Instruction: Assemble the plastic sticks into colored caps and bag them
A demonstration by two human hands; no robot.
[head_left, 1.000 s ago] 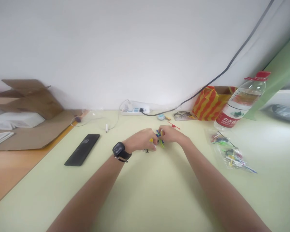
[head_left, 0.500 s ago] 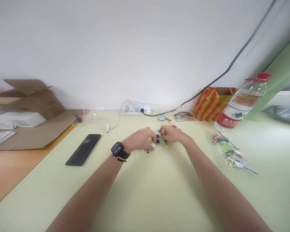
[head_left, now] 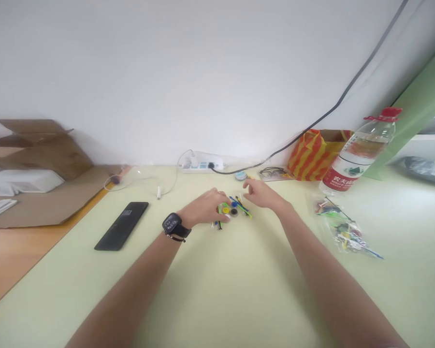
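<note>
A black disc [head_left: 234, 212] lies on the pale green surface [head_left: 221, 285], amid a small group of plastic pieces. A blue disc [head_left: 234, 205] sits just behind it, a yellow disc [head_left: 225, 210] just to its left, and coloured sticks [head_left: 244, 207] lie just to its right.

The left hand [head_left: 206, 207] is just left of the black disc, thumb and fingers parted around the yellow disc and some green plastic; whether it grips anything cannot be told. The right hand [head_left: 263, 194] is behind and right of the black disc, near the sticks, its fingers bent, thumb and forefinger slightly apart, with nothing seen between them.

Well right of the black disc are a clear bag [head_left: 342, 227] of coloured pieces and, farther back, a bottle [head_left: 355, 157] and a striped bag [head_left: 308, 157]. Well left of it lies a black slab [head_left: 122, 226]; behind it, a power strip [head_left: 199, 169].
</note>
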